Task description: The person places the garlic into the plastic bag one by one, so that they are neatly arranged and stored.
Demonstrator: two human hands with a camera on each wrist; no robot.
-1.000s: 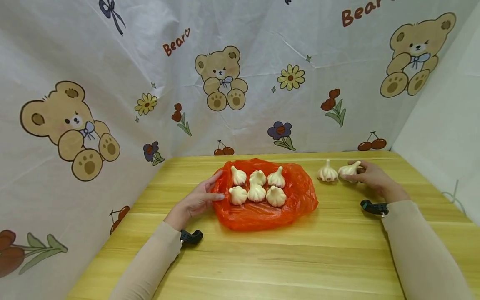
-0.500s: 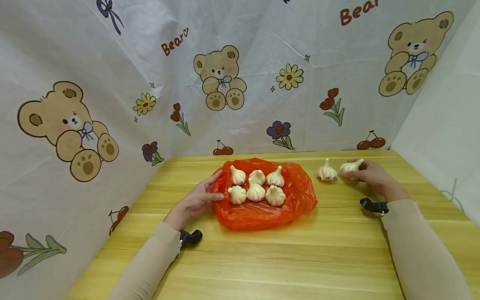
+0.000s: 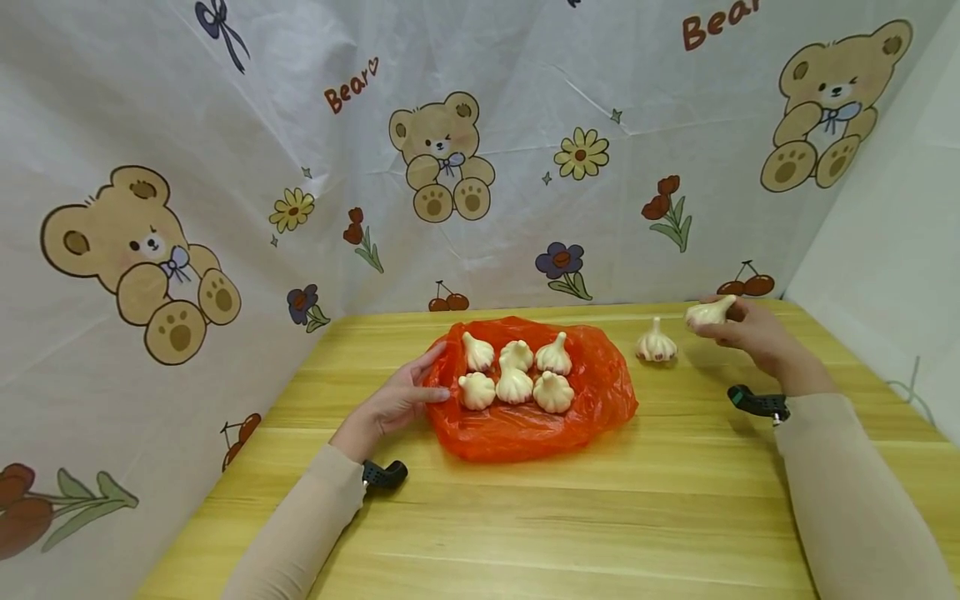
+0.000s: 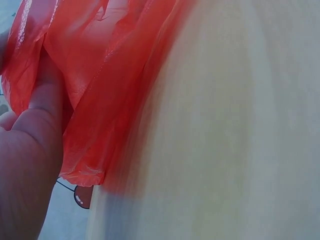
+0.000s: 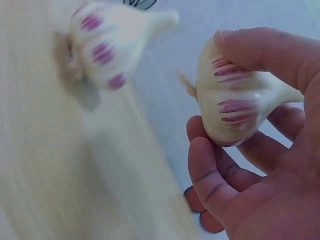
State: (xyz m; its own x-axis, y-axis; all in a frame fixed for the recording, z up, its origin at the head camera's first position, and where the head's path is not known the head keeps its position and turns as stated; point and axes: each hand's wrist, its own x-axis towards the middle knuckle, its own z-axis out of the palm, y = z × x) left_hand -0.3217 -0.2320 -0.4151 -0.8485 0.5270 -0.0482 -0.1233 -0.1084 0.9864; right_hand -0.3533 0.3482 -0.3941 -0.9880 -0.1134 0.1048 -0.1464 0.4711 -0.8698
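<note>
A garlic bulb with purple streaks and a tuft of dry roots is held between the thumb and fingers of my right hand, off the table at the right. Close by, another garlic bulb stands upright on the wood, stem up. Left of centre lies a crumpled red plastic bag, spread open with several garlic bulbs in two rows on it. My left hand grips the bag's left edge, thumb on the inner side. In the left wrist view the bag's folds hide part of the fingers.
The wooden table runs up to a white cloth printed with bears and flowers at the back and left. A white wall borders the right side, with a thin cable near the table's edge.
My right hand has lifted its garlic bulb off the table, up and slightly to the right. The left hand and the red bag have stayed in place.
</note>
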